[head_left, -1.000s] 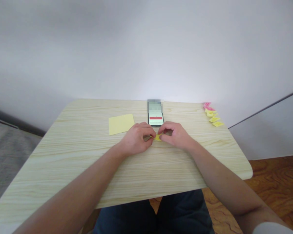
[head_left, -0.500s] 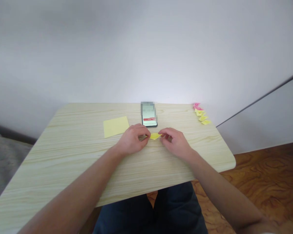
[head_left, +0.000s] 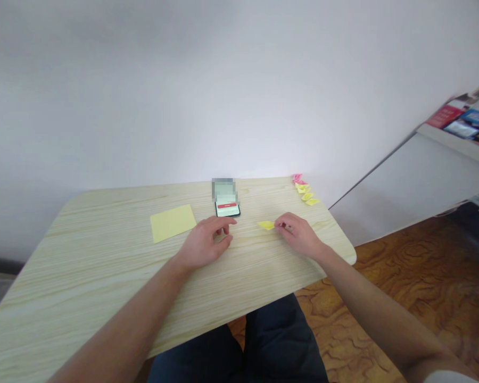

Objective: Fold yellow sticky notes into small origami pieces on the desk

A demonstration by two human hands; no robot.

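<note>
Between thumb and fingers, my right hand (head_left: 297,234) pinches one end of a small folded yellow paper (head_left: 266,225), whose pointed other end sticks out to the left. My left hand (head_left: 205,242) is over the table with nothing in it, thumb and index finger apart, just below the phone (head_left: 227,208). To the left of that hand lies a flat yellow paper sheet (head_left: 173,223). Several folded yellow papers (head_left: 307,196) line the table's back right edge, and a folded pink paper (head_left: 297,178) sits at the far end of that row.
The light wood table (head_left: 104,266) stands against a white wall (head_left: 183,96). Beyond its right edge are a wood-patterned floor (head_left: 415,276) and a white shelf (head_left: 455,143) bearing colourful boxes or books (head_left: 451,114). The phone screen is lit, partly pixelated.
My left hand has let go of the folded yellow paper and drawn away to the left. The right hand keeps hold of it. The view has turned to the right.
</note>
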